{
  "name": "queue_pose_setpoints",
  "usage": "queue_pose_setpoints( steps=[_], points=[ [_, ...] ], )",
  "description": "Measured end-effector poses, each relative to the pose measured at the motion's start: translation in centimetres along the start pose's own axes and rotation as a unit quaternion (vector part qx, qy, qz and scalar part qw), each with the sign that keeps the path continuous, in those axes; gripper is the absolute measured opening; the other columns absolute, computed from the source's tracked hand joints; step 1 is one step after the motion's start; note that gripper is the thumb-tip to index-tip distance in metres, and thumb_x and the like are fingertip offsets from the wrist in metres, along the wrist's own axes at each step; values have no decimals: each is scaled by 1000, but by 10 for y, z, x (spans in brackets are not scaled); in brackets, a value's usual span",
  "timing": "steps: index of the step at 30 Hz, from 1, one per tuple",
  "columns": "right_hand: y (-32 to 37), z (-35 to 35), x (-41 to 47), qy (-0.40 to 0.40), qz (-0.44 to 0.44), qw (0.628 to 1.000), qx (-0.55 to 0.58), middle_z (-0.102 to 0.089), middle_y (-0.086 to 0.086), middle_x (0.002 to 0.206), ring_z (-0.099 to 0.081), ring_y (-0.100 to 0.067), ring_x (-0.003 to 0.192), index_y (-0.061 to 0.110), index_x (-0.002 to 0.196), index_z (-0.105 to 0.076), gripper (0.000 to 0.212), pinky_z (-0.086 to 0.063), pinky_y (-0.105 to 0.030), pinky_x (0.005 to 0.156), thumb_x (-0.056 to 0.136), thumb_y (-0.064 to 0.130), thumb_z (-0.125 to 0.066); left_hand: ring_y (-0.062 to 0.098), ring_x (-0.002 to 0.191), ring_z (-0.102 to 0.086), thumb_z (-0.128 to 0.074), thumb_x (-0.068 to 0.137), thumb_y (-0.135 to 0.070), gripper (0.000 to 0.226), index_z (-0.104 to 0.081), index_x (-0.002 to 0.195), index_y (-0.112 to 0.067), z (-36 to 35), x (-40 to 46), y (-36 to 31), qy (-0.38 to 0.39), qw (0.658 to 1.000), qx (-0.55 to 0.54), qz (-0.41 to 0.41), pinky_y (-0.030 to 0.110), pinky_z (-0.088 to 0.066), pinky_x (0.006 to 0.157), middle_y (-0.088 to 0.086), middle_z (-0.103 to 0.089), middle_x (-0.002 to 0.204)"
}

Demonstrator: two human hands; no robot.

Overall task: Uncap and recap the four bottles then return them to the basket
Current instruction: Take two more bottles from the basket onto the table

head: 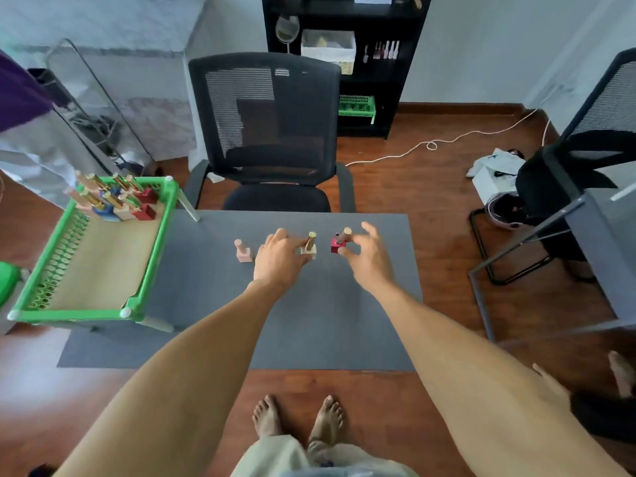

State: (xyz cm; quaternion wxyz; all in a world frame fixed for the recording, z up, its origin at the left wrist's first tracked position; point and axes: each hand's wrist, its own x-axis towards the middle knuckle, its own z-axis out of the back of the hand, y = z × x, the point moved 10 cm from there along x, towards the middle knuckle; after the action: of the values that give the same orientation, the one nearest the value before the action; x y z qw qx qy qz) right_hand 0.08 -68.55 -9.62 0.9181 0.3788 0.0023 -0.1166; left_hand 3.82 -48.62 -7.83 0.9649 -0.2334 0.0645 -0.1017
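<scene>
Three small bottles stand in a row on the grey mat [309, 321]: a pink bottle [243, 251] with a pink cap at the left, a cream bottle [309, 246] with a gold cap in the middle, and a red bottle [340, 241] with a gold cap at the right. My left hand [277, 258] rests beside the cream bottle, fingertips touching its base. My right hand [366, 251] hovers with fingers spread just right of the red bottle, holding nothing. The green basket [151, 256] stands at the left with several more bottles in its far end.
A black mesh chair [268, 132] stands behind the mat. A black shelf [344, 46] is against the back wall. Another chair and a grey table [592, 218] stand at the right. A white cable [430, 144] runs across the wooden floor. My bare feet [299, 418] are below.
</scene>
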Motion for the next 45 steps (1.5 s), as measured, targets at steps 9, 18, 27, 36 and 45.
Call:
queue_pose_setpoints(
  steps=[9, 18, 27, 36, 45],
  points=[
    [-58, -37, 9, 56, -29, 998, 9, -33, -7, 167, -48, -25, 143, 23, 122, -76, 26, -41, -36, 107, 98, 33, -71, 32, 123, -51, -72, 91, -27, 28, -72, 119, -27, -72, 4, 9, 52, 998, -37, 3, 35, -39, 94, 4, -57, 136],
    [-76, -52, 26, 52, -13, 998, -12, -32, -11, 168, -47, -33, 143, 18, 116, -79, 26, -37, -45, 117, 96, 34, -74, 32, 150, -24, -71, 93, -25, 22, -75, 113, -17, -88, 32, 20, 22, 999, -33, -31, 45, -26, 118, 11, -39, 156],
    [-71, -49, 33, 25, -14, 997, -70, -35, -12, 167, -56, -40, 119, 18, 113, -80, 25, -31, -42, 111, 95, 35, -75, 31, 152, -19, -68, 95, -23, 27, -70, 121, -17, -93, 37, 24, 24, 999, -31, -25, 46, -25, 119, 10, -36, 159],
    [-83, -54, 14, 36, -43, 995, -80, -16, -3, 174, -19, -18, 159, 26, 163, -28, 95, -7, -48, 128, 86, 67, -67, 22, 155, -6, -60, 96, -48, 76, -25, 156, -17, -96, 17, 32, 51, 999, -3, 17, 35, -10, 124, 3, -18, 167],
    [-83, -64, -41, 79, -95, 985, -121, -3, -3, 176, 0, -15, 162, 22, 166, -11, 103, 1, -50, 128, 89, 73, -56, 19, 155, -3, -44, 93, -64, 87, -14, 159, -17, -74, -39, 39, 59, 996, 45, 40, 40, -7, 125, 4, -12, 168]
  ],
)
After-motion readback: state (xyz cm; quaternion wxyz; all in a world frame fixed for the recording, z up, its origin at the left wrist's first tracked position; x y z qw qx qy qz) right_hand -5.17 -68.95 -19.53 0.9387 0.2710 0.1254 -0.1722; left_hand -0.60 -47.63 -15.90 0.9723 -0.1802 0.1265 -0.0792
